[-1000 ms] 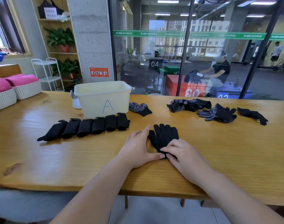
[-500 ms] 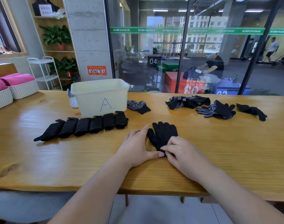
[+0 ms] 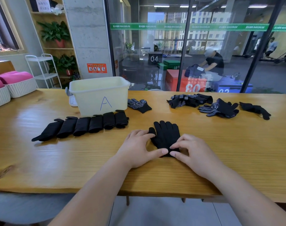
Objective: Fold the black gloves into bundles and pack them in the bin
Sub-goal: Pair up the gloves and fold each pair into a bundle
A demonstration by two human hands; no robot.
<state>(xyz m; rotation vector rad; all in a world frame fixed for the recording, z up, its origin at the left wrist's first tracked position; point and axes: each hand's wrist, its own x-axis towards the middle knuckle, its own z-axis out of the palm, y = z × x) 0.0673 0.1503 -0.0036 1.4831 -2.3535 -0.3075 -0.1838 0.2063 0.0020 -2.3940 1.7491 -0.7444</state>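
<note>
A black glove lies flat on the wooden table, fingers pointing away from me. My left hand rests along its left side, fingers touching the glove's thumb and my thumb pressing on the cuff. My right hand pinches the cuff edge between index finger and thumb. A row of several folded black bundles lies in front of the pale yellow bin marked "A". The bin's inside is hidden from here.
Loose gloves lie further back: a dotted glove beside the bin, a glove pile, a dotted pair and a black glove at the right. White baskets with pink cloth stand at the far left. A glass wall runs behind the table.
Both hands stay at the glove's cuff. My left fingers have slid onto the glove's thumb, and my right hand's fingers have spread slightly. The glove has not moved.
</note>
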